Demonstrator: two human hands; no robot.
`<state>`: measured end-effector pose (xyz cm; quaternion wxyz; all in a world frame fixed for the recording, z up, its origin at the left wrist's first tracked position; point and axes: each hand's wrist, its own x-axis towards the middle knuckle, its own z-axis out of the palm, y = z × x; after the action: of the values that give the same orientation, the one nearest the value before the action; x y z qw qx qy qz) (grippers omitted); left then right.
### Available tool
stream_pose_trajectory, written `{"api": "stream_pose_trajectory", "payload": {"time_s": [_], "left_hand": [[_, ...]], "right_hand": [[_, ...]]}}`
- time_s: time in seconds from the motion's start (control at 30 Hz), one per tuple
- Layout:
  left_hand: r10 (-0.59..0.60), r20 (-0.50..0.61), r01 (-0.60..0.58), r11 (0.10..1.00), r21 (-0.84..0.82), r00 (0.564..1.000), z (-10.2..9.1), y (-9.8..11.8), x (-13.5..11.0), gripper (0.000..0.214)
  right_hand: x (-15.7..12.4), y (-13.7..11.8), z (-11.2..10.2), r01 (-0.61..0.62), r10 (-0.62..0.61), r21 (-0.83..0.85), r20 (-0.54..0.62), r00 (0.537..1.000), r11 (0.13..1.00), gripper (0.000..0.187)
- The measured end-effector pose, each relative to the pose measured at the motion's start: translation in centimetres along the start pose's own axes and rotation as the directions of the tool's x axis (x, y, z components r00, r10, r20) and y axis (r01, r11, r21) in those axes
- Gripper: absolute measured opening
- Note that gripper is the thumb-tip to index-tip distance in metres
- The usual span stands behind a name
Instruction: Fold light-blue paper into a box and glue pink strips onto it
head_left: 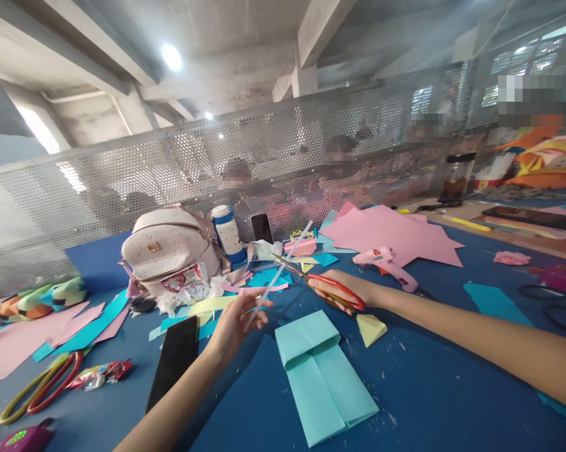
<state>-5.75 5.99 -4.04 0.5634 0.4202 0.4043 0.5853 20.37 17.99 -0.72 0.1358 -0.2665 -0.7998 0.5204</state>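
Observation:
My left hand (238, 321) pinches a thin clear stick (279, 274), held up at a slant over the blue table (428, 389). My right hand (342, 290) grips red-handled scissors (327, 285), whose blades point left and meet the stick near its middle. A folded light-blue paper (318, 370) lies just below both hands. A small yellow folded piece (371, 328) sits under my right wrist.
A black phone (174, 358) lies by my left forearm. A cream backpack (167, 248), a bottle (227, 231), a pink glue gun (389, 263) and pink star paper (396, 232) stand behind. Paper scraps litter the left. A mesh screen (264, 157) separates other people.

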Motion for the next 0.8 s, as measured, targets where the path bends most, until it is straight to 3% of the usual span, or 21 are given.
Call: {"api": "stream_pose_trajectory", "payload": {"time_s": [0.43, 0.8], "left_hand": [[0.035, -0.035, -0.033, 0.998, 0.054, 0.999, -0.19, -0.32, 0.11, 0.039], [0.039, 0.014, -0.039, 0.999, 0.0, 0.999, -0.12, 0.19, 0.3, 0.033]], "right_hand": [[-0.1, -0.68, 0.36, 0.092, -0.151, -0.336, -0.156, 0.976, 0.937, 0.044], [0.05, 0.17, 0.02, 0.106, -0.129, -0.263, -0.072, 0.989, 0.959, 0.041]]}}
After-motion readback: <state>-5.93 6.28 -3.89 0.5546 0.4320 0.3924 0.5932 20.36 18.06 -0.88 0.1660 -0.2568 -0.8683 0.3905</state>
